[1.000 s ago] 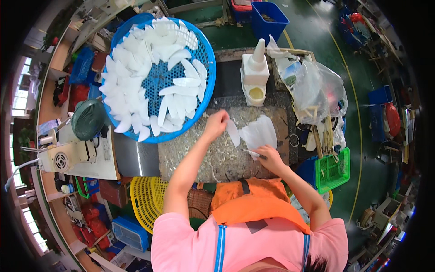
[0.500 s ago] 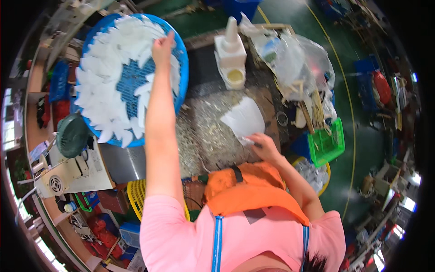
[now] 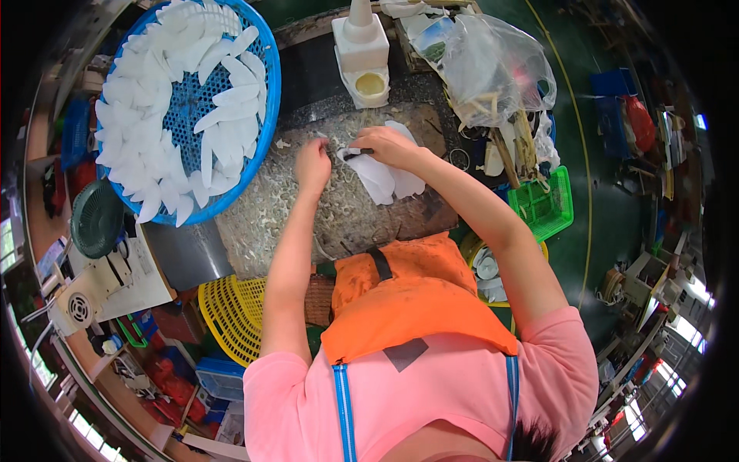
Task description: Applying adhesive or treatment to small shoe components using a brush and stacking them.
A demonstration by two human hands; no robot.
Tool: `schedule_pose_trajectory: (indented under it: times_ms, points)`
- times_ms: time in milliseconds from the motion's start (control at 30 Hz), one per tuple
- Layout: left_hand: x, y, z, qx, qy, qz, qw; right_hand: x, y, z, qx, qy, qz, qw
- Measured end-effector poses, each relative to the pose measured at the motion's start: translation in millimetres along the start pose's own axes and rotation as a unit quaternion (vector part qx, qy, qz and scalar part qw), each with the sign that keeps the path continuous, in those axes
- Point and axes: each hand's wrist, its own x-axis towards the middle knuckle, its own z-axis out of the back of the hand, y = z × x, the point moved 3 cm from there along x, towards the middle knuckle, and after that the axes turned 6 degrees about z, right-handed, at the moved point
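Observation:
My right hand (image 3: 386, 146) is closed around a small dark-handled tool (image 3: 356, 155); its working end is hidden. Under and beside it lie thin white sheet pieces (image 3: 376, 183), overlapping on the worn, glue-spattered board (image 3: 265, 208). Left of them, my left hand (image 3: 313, 165) hovers over or rests on the board, fingers curled together; what they pinch, if anything, is too small to tell. A blue round basket (image 3: 269, 115) at the left carries many white curved, leaf-shaped pieces (image 3: 135, 115) spread in a ring.
Beyond the board stands a white bottle-like dispenser (image 3: 360, 46) with a yellowish cup. Clear plastic bags and wood strips (image 3: 500, 69) lie far right, near a green basket (image 3: 545, 204). A yellow basket (image 3: 231, 316) sits lower left, beside a green fan (image 3: 96, 219).
My left hand has come from the blue basket's far side to the board. My right hand, with the dark-handled tool, has moved farther out over the white pieces. The view has shifted.

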Motion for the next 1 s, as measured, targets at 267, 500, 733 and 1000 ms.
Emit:
schedule_pose_trajectory:
  times_ms: [267, 500, 733, 1000]
  points:
    - [-28.1, -17.3, -12.9, 0.089, 0.083, 0.02, 0.992, -99.4, 15.7, 0.5, -0.073, 0.049, 0.103, 0.991]
    - [-51.4, -55.9, -16.1, 0.126, 0.02, -0.08, 0.989, -126.2, 37.5, -5.1, -0.154, 0.065, 0.096, 0.981]
    - [-47.9, -58.2, -36.6, 0.144, 0.115, -0.058, 0.981, -148.1, 52.2, -20.5, -0.099, 0.096, 0.067, 0.988]
    - [-41.0, -43.4, 10.1, -0.038, 0.051, 0.082, 0.995, -81.1, 2.2, 13.0, 0.12, 0.04, -0.246, 0.961]
